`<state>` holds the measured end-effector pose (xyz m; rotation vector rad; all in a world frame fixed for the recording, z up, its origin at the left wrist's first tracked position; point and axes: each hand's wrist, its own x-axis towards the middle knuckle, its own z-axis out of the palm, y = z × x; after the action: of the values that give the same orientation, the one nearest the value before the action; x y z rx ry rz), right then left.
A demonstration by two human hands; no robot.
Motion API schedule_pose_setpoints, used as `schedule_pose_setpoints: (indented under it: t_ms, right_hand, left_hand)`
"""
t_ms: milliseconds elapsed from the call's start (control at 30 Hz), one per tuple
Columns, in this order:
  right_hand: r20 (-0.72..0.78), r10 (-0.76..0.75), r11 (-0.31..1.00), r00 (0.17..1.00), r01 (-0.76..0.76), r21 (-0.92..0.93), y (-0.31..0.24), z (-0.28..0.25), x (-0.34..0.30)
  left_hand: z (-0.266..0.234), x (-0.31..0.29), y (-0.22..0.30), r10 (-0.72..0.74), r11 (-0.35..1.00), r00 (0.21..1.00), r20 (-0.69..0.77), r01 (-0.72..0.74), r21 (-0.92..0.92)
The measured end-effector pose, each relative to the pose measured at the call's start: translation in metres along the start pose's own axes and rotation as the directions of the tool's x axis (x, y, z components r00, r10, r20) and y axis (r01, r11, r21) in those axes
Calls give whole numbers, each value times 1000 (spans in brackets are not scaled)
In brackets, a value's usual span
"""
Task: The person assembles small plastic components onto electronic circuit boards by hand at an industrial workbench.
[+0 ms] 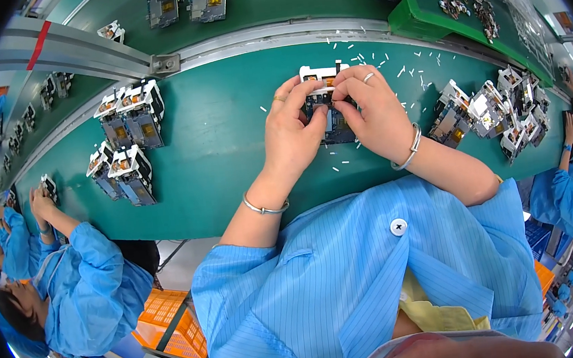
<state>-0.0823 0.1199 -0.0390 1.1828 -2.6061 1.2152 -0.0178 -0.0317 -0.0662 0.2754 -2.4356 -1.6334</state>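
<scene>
A small electronic module (326, 99), black and white with an orange part inside, rests on the green belt (227, 136) in front of me. My left hand (292, 133) grips its left side, thumb and forefinger pinched at its top. My right hand (373, 112) holds its right side, fingertips meeting the left ones over the module's upper edge. Both hands cover most of it. Each wrist wears a thin bracelet, and a ring shows on each hand.
Several like modules sit in groups at the left (130, 142) and at the right (494, 111). Small white scraps (385, 59) litter the belt. A green tray (463, 3) stands far right. Other workers in blue coats (69, 283) sit on both sides. An orange crate (173, 324) is below.
</scene>
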Motion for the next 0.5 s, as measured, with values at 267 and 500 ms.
schedule_pose_setpoints:
  t_ms: [267, 500]
  right_hand:
    - [-23, -29, 999, 999, 29, -21, 1, 1, 0]
    - [-6, -58, 998, 998, 58, -25, 5, 2, -3]
  left_hand:
    - [0, 6, -5, -56, 993, 997, 53, 61, -99]
    - [-2, 9, -5, -81, 986, 992, 101, 94, -135]
